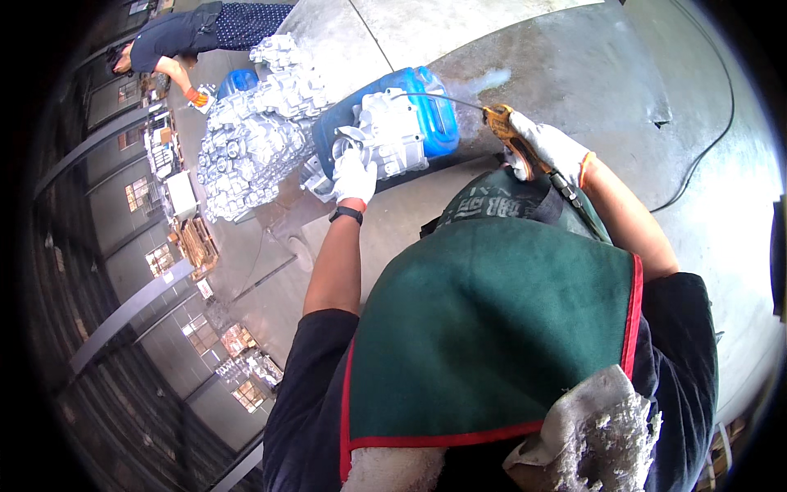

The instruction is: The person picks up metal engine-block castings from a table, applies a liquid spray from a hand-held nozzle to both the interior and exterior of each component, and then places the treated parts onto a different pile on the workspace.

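Note:
A silver-grey metal casting with ribs and a round opening rests against a blue plastic drum in front of me. My left hand, in a white glove, grips the casting's near left side by the round opening; its fingertips are partly lost against the pale metal. In my right hand, also gloved, is a yellow-orange air blow gun. Its long, thin, bent nozzle reaches left over the drum to the casting's top. A hose fitting hangs from the gun's handle, beside my green apron.
A big heap of similar castings lies to the left. Beyond it, a person with orange gloves bends over a part near another blue drum. A black cable curves across the grey surface at right. Pallets stand far left.

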